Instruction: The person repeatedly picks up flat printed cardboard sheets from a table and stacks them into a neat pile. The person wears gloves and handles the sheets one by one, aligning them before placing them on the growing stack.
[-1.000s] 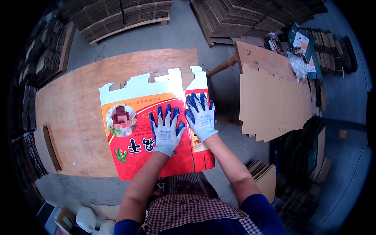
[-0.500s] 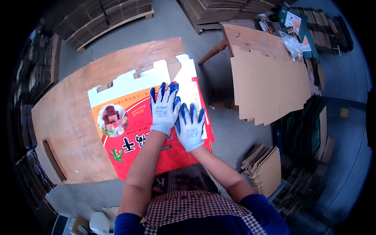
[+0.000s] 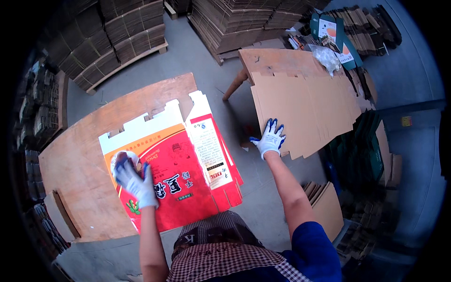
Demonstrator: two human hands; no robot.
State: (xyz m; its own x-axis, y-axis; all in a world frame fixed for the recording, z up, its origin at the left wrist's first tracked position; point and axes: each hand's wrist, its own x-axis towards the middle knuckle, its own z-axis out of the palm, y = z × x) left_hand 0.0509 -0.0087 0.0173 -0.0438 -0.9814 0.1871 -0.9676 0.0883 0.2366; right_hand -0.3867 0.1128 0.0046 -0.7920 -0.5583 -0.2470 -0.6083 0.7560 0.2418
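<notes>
A flat printed carton sheet (image 3: 181, 211), red with orange and white parts, lies on the wooden table in front of me. My left hand (image 3: 137, 183), in a white glove with blue fingers, rests over its left side with fingers spread, slightly blurred, partly covering the round food picture. Out to the right, my right hand (image 3: 270, 142), gloved alike, has its fingers spread at the near left edge of a stack of plain brown cardboard sheets (image 3: 310, 108). Whether its fingers press on the top sheet, I cannot tell.
The carton lies on a wooden table (image 3: 84, 174); a second wooden table (image 3: 263, 61) carries the brown sheets and a clear plastic bag (image 3: 325, 58). Bundled cardboard stacks (image 3: 244, 23) stand behind on pallets. Folded brown cardboard (image 3: 329, 211) leans at the lower right.
Both hands were together on the printed carton. My left hand has slid left across it, and my right hand has lifted off and moved right to the brown sheets. The view has shifted.
</notes>
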